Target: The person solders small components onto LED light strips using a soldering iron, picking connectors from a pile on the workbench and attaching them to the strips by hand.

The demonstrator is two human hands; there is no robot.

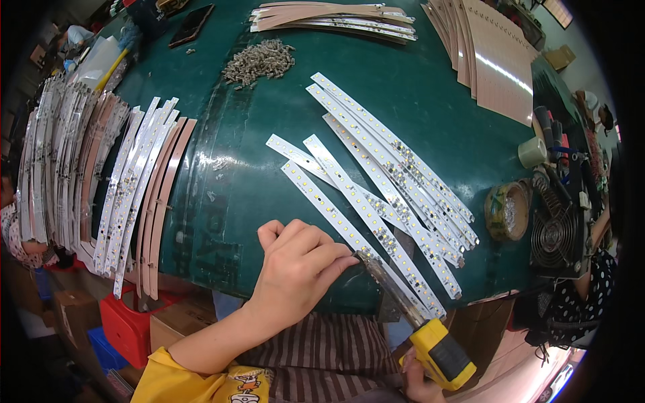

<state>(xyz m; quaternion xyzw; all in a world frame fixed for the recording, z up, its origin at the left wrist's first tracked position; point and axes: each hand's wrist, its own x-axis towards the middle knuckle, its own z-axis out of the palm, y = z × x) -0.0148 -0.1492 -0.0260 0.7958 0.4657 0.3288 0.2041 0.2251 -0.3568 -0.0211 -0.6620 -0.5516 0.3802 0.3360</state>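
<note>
My left hand (293, 269) is closed in a pinch over the near part of a white LED strip (322, 201). What its fingertips hold is too small to make out. Lower right, my right hand (420, 384), partly hidden, grips a yellow-and-black handled tool (443, 352) that looks like a soldering iron. Its long metal shaft (396, 292) slants up-left, and the tip meets my left fingertips at the strip. Beneath and beside this strip, more LED strips (396, 161) lie crossed and fanned out on the green tabletop (242, 181).
Small metal parts (259, 64) are heaped farther back. Stacked LED strips (138, 188) stand at left; another stack (332, 19) lies at the far edge, with brown-backed panels (500, 67) far right. Near the right edge are a tape roll (507, 209) and a fan (554, 238). A phone (191, 25) lies far left.
</note>
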